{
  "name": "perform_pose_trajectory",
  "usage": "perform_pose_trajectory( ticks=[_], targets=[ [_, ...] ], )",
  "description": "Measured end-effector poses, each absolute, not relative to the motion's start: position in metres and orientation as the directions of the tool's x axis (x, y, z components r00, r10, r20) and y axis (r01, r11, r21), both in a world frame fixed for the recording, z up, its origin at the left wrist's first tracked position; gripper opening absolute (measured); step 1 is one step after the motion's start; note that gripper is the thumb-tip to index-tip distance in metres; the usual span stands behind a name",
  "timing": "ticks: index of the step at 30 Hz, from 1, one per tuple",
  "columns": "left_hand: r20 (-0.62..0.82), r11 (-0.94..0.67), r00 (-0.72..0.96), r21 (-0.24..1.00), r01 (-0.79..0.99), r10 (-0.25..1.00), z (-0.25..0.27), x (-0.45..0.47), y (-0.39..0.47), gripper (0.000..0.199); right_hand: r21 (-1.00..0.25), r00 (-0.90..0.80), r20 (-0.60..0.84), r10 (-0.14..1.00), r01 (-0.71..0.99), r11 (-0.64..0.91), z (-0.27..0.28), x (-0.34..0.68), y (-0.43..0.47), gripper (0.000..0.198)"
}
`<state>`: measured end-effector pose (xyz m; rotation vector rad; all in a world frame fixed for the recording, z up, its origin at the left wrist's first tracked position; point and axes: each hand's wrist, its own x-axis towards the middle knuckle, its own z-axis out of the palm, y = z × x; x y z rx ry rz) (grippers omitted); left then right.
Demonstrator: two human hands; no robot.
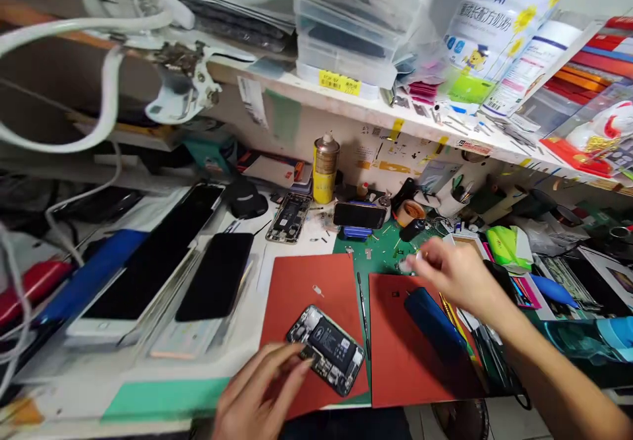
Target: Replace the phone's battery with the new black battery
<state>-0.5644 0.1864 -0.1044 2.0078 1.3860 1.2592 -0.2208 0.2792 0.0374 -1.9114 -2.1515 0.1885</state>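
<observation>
An opened smartphone (326,347), its battery and circuit board bare, lies slanted on the left red mat (309,272). My left hand (262,387) is at its lower left edge, thumb and index tips near each other with a gap behind them; nothing shows between them. Touch with the phone is hard to judge. Over the top of the right red mat (390,367), my right hand (452,272) pinches a small whitish thing (406,264), blurred. A SIM eject pin (317,291) lies above the phone. Between the mats is a thin metal pry tool (363,314).
A blue rolled-up thing (432,321) and several tools (487,344) lie right. Left are a black-screened phone (216,278) and a tablet (148,262). Behind stand a yellow spray can (325,169), a phone body (289,218) and a propped phone (359,216). A loaded shelf (356,107) overhangs.
</observation>
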Motion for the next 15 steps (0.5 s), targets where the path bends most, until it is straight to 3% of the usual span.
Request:
perform_pose_trajectory(
  ticks=[4,6,11,15],
  targets=[
    [0.427,-0.526,0.307,0.691,0.495,0.85,-0.088,-0.501,0.2,0.052,-0.508,-0.256,0.013,0.966,0.831,0.227,0.006,-0.253,0.208,0.035],
    [0.371,-0.536,0.407,0.719,0.442,0.834,-0.084,-0.475,0.211,0.05,-0.536,-0.288,-0.002,0.958,0.808,0.242,0.0,-0.263,0.197,0.034],
    [0.34,-0.542,0.456,0.714,0.444,0.822,-0.081,-0.458,0.248,0.013,-0.414,-0.33,0.024,0.944,0.856,0.31,0.0,-0.275,0.228,0.032],
    [0.302,-0.496,0.413,0.693,0.524,0.859,-0.089,-0.474,0.295,0.01,-0.229,-0.342,-0.013,0.94,0.916,0.33,-0.007,-0.298,0.281,0.025]
  ],
)
